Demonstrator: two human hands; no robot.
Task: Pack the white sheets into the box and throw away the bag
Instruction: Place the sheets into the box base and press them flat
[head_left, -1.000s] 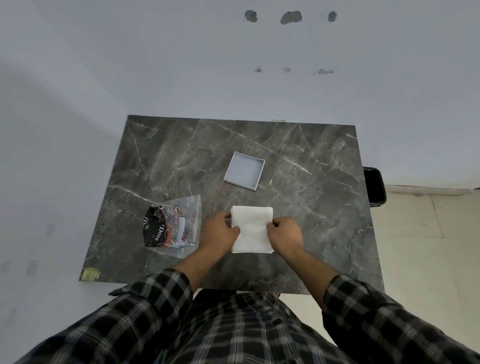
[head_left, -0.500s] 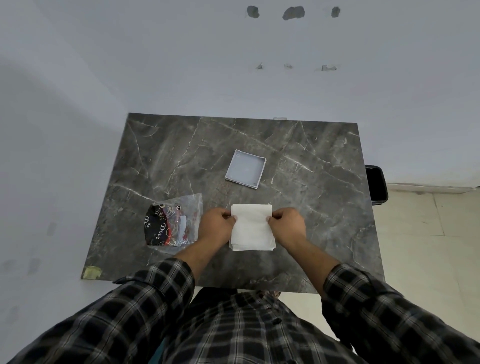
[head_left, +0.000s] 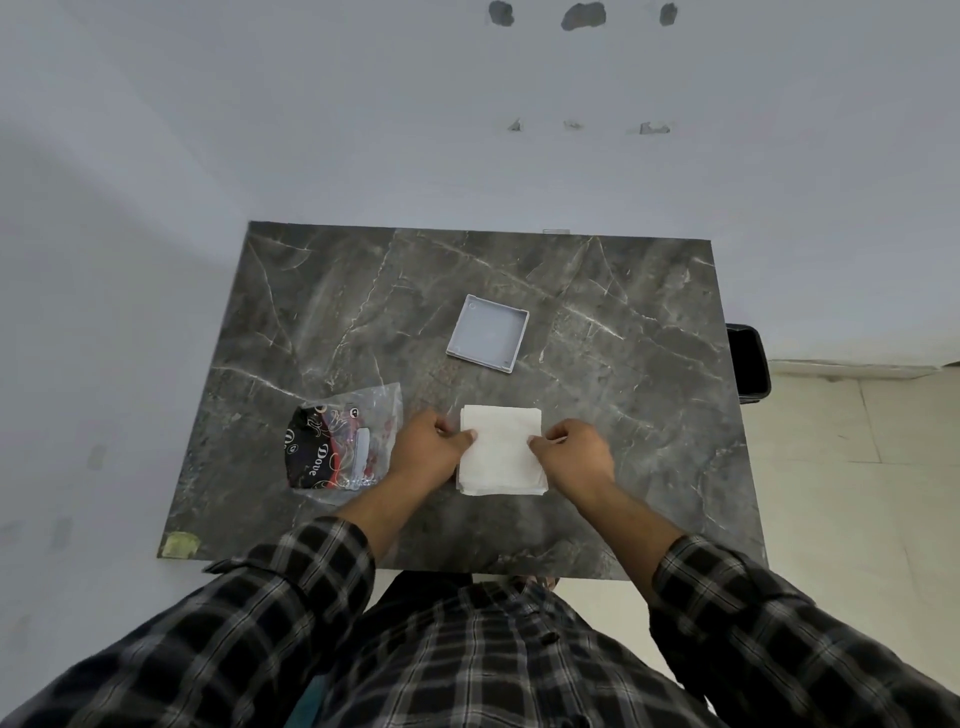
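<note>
Pinching the white sheets (head_left: 501, 451) at mid-frame on the desk (head_left: 623, 415), left hand (head_left: 428, 453) and right hand (head_left: 571, 453) each grip a side edge; box (head_left: 488, 333) above, bag (head_left: 345, 441) left.

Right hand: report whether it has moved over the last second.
Yes, slightly. The right hand has slid along the edge of the white sheets, away from the person and toward the box.

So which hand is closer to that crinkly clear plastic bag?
Left. The left hand sits just beside the clear plastic bag, at the white sheets' left edge; the right hand is beyond the sheets.
</note>
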